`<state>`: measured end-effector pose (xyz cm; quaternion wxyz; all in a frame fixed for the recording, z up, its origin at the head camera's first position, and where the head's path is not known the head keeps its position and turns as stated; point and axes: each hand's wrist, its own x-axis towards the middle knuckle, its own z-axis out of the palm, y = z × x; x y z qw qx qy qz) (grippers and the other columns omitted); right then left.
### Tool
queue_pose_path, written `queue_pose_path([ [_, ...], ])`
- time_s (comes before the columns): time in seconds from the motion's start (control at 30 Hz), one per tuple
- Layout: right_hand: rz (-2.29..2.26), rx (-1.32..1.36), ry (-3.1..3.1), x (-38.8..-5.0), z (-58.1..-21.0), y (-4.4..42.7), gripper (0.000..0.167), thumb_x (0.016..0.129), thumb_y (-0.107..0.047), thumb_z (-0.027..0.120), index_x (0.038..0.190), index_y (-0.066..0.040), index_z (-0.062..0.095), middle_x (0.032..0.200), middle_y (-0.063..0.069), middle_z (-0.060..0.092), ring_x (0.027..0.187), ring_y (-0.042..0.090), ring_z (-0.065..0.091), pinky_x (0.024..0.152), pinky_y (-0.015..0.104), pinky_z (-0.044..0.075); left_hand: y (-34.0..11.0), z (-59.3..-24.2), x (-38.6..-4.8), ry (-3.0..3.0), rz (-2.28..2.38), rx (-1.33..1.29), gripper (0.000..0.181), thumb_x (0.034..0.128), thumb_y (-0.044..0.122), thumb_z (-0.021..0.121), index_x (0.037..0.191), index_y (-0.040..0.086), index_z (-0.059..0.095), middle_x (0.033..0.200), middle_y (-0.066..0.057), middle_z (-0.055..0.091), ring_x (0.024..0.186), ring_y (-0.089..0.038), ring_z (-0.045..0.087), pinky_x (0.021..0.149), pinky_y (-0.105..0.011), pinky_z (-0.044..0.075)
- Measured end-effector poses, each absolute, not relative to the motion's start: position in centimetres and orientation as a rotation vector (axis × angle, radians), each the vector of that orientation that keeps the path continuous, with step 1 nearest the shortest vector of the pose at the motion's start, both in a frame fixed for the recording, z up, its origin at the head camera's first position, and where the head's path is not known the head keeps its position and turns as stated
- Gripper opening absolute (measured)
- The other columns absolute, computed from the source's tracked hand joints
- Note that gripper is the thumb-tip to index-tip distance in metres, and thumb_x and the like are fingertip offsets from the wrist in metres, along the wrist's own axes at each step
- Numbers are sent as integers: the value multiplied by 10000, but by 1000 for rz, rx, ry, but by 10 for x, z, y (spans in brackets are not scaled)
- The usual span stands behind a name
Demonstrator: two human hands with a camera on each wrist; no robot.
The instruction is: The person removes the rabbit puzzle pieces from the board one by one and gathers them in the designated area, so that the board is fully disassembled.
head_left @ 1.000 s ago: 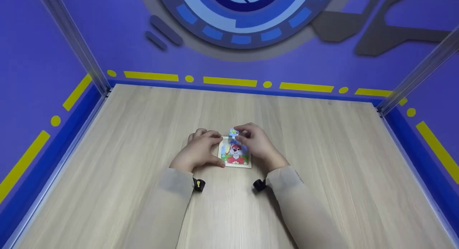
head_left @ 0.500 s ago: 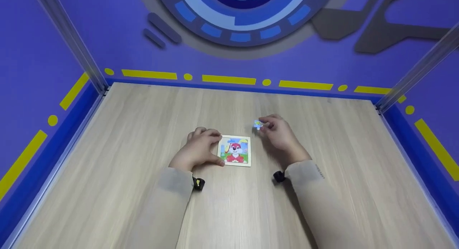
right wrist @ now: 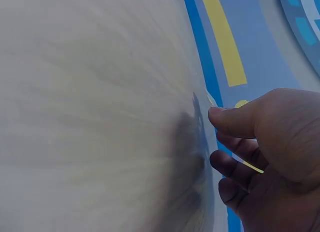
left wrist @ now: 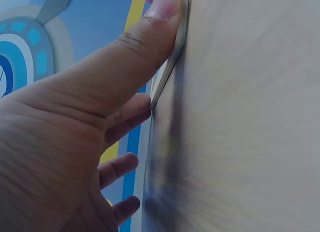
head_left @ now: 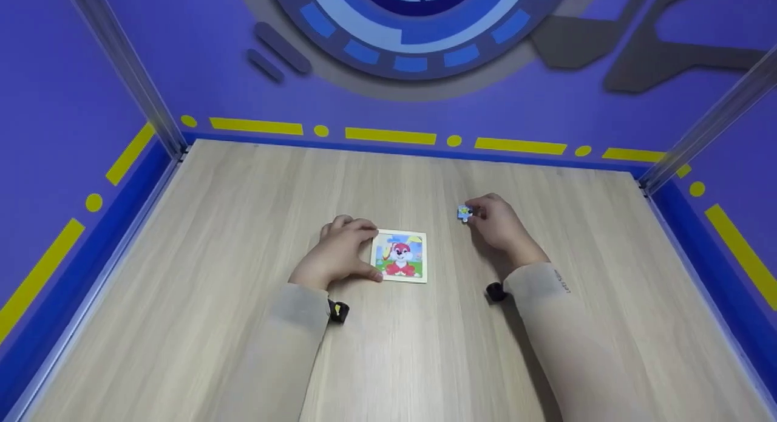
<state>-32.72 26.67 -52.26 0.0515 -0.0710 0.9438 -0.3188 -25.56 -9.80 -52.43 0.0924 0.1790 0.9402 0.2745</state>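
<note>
A small square jigsaw puzzle (head_left: 399,257) in a pale wooden frame, picturing a red-and-white cartoon animal, lies flat near the middle of the table. My left hand (head_left: 334,256) grips its left side, with the thumb (left wrist: 150,29) at the near corner and a finger at the far corner. Off to the right of the puzzle, my right hand (head_left: 504,231) pinches a blue puzzle piece (head_left: 464,213) with a yellow-green shape on it, low over the table or on it. In the right wrist view only a pale sliver of the piece (right wrist: 211,99) shows beyond the thumb.
The wood-grain table (head_left: 388,355) is bounded by a blue-purple back wall (head_left: 388,112) with yellow marks and by side walls. Metal posts (head_left: 130,70) stand at the back corners. A small black device (head_left: 496,292) sits at each wrist.
My right hand has carried the puzzle piece away from the puzzle's top edge, rightward and a little farther back. The left hand stays at the puzzle.
</note>
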Motion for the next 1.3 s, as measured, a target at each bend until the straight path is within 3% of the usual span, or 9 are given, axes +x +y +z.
queue_pose_path([
  [0.4, -952, -187, 2884, -323, -525, 270, 416, 1105, -16, 648, 1519, -10, 683, 1506, 255, 614, 1386, 420, 629, 1263, 607, 512, -96, -526, -257, 2791, 824, 555, 986, 752, 487, 1062, 1580, 115, 675, 1701, -21, 585, 1632, -355, 374, 1390, -580, 256],
  [0.8, -1120, -259, 2862, -306, -510, 242, 415, 1095, -42, 681, 1509, -61, 700, 1544, 185, 611, 1388, 406, 636, 1233, 592, 544, -96, -525, -258, 2787, 822, 565, 1021, 734, 487, 1067, 1589, 101, 664, 1697, -20, 587, 1633, -359, 372, 1383, -576, 263],
  [1.07, -1194, -306, 2826, -283, -502, 203, 403, 1102, -54, 668, 1492, -140, 722, 1473, 111, 650, 1271, 328, 635, 1077, 484, 592, -97, -525, -258, 2792, 828, 572, 1013, 741, 490, 1063, 1582, 86, 667, 1687, -26, 596, 1613, -354, 393, 1359, -579, 296],
  [1.3, -1355, -328, 2695, -270, -504, 171, 379, 1093, -52, 700, 1467, -100, 737, 1402, 124, 667, 1190, 296, 620, 942, 356, 564, -97, -524, -258, 2799, 797, 553, 998, 754, 520, 1051, 1582, 111, 672, 1692, -21, 590, 1636, -362, 373, 1390, -596, 248],
])
